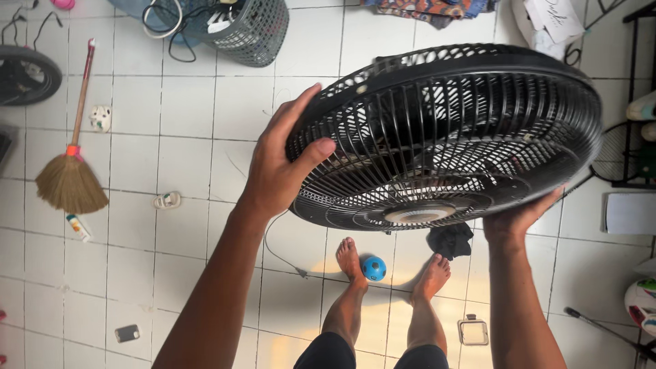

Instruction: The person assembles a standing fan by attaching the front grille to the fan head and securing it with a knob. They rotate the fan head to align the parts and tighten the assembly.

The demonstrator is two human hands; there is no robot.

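I hold a large black fan head (444, 137) with a round wire-style grille up in front of me, tilted so its front faces toward me. My left hand (280, 164) grips the left rim of the grille, thumb over the front bars. My right hand (519, 219) supports the lower right rim from beneath, its fingers partly hidden behind the grille. Dark blades show through the bars. A thin cord (277, 249) hangs down from the fan toward the floor.
My bare feet (352, 263) stand on white floor tiles with a small blue ball (374, 268) between them and a dark cloth (449, 240) nearby. A broom (72, 171) lies at left, a grey basket (249, 31) at the back, a phone (127, 333) at lower left.
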